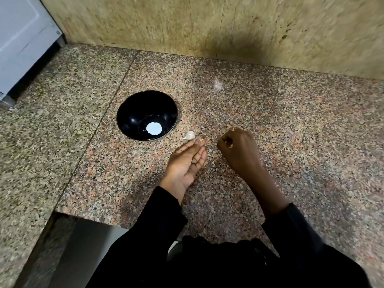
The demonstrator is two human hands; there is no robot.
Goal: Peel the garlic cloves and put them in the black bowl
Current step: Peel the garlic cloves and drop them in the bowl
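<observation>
So the black bowl (146,115) sits roughly mid-tabletop, a bit left of centre, well in from the back edge where the speckled granite tabletop (280,125) meets the tan stone wall (187,23). Inside the bowl there's just one pale round patch (154,128) on the bottom; can't tell if that's a sticker or a reflection.

A small whitish garlic bulb (189,135) lies on the tabletop just off the bowl's right side, close to it but not touching. The left hand (185,163) is palm-up, fingers (199,150) straight and together, tips ending right beside the garlic. There's a tiny pale bit (201,140) by the fingertips, maybe a clove or a scrap of skin, too small to say.

The right hand (239,148) is to the right of that, back of the hand up, fingers curled in. Something light shows inside the curl, but I can't tell what it is.

Both arms are in black sleeves (158,225). A grey-white appliance (22,44) stands at the tabletop's far left corner.
</observation>
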